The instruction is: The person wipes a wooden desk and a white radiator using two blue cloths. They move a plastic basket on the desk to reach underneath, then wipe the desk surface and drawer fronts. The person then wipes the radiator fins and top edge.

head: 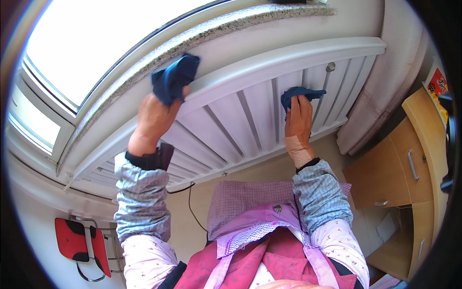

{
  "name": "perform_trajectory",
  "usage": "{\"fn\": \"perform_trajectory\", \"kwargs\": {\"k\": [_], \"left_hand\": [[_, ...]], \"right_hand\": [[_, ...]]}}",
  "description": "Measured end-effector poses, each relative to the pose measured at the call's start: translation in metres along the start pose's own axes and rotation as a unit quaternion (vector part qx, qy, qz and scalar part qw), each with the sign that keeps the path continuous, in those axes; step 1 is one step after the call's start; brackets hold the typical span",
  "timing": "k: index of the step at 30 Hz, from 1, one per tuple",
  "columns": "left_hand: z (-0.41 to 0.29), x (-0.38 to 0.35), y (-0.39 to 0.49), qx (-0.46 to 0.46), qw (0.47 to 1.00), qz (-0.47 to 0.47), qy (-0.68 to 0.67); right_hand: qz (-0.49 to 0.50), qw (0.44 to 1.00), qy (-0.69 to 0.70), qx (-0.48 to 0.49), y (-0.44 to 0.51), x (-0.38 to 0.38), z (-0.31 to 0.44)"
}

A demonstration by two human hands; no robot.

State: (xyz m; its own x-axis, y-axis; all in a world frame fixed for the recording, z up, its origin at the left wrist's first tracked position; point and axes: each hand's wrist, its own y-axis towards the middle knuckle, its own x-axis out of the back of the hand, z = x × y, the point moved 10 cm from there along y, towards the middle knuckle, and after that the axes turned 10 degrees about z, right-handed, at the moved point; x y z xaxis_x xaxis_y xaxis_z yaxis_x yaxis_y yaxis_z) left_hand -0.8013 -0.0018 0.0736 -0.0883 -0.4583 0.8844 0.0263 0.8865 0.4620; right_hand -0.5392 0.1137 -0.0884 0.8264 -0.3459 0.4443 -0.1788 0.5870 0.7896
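Observation:
A white panel radiator point(249, 119) runs along the wall below the window. At its top rail, close under the granite sill, my left hand point(157, 117) grips a dark blue cloth point(177, 77) that is bunched up above the fingers. My right hand point(299, 121) presses a second dark blue cloth point(297, 94) against the radiator's ribbed front, left of a small metal valve point(330, 67). The fingertips of this hand are partly hidden in the fabric.
A granite window sill point(231, 22) juts out above the radiator. On the right hang a pale curtain point(388, 79) and a wooden desk point(393, 162) with drawers. A thin black cable point(190, 202) trails on the floor. A red and black folding chair point(72, 239) stands at lower left.

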Motion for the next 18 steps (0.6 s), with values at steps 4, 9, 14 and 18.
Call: {"fn": "perform_trajectory", "kwargs": {"k": [4, 9, 14, 18], "left_hand": [[-0.009, -0.021, 0.031, 0.102, 0.989, 0.106, 0.008], [-0.007, -0.019, 0.032, 0.116, 0.988, 0.101, -0.009], [-0.011, -0.013, 0.033, 0.041, 0.998, 0.021, -0.033], [-0.002, -0.008, 0.027, 0.08, 0.995, 0.049, -0.022]], "right_hand": [[-0.032, 0.999, 0.007, 0.016, 0.01, 0.002, -0.009], [-0.034, 0.998, 0.0, 0.06, 0.009, 0.004, -0.005], [-0.005, 0.999, 0.018, 0.051, 0.009, 0.004, 0.0], [-0.044, 0.996, 0.018, 0.077, 0.022, 0.018, 0.009]]}}
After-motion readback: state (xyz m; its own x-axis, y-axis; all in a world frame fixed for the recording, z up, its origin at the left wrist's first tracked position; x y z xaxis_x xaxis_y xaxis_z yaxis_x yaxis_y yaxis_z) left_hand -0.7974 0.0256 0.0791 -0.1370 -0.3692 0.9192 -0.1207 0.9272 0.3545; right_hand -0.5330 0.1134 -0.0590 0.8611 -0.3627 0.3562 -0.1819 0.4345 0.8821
